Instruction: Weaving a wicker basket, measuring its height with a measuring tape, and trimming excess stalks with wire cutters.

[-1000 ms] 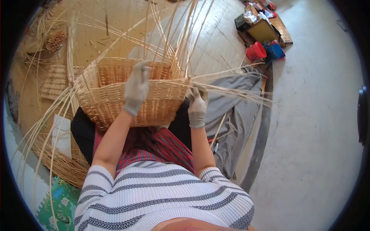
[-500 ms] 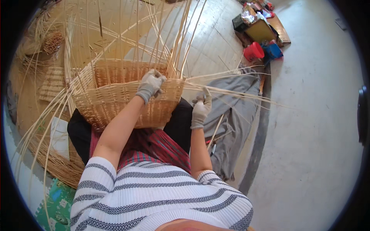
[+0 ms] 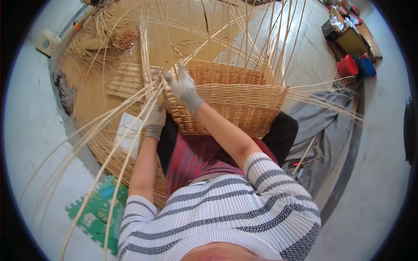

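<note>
Basket runs sideways, rightward from the nearer right hand; left hand beside its left corner; cannot tell either grasp.

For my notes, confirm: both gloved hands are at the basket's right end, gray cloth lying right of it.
Wrong end: the head view shows left hand and right hand at the left end of the basket. Gray cloth: as stated.
</note>
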Tool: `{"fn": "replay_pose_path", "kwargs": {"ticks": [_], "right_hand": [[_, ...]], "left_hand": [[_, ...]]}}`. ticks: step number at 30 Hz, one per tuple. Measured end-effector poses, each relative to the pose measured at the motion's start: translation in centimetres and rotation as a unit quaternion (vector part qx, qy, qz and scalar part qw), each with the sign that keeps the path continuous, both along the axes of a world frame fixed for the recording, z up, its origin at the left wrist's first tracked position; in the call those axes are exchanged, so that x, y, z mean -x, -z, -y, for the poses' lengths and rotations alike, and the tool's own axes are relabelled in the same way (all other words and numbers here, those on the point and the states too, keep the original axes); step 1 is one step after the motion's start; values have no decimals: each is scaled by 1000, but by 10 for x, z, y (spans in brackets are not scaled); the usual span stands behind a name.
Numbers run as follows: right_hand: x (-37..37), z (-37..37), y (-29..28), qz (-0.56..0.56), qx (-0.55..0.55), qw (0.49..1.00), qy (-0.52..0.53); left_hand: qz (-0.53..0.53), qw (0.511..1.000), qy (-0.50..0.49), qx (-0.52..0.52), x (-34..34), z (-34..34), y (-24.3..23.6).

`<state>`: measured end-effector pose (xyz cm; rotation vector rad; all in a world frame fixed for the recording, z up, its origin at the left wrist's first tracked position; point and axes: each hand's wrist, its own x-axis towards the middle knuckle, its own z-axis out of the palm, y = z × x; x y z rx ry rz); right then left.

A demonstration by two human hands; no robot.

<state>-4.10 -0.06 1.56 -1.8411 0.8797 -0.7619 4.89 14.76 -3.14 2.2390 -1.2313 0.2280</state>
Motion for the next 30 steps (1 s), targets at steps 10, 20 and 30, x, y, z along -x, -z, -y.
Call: {"fn": "replay_pose_path", "kwargs": {"ticks": [10, 20, 30], "right_hand": [[-77, 58, 58, 148, -158, 956, 197], [-78, 70, -5, 243, -206, 948, 8], [-40, 28, -13, 446, -79, 889, -71]], "left_hand": [[-56, 989, 84, -108, -58, 19, 25], [-27, 990, 131, -48, -78, 15, 72], [-39, 988, 136, -64, -71, 12, 71]]}}
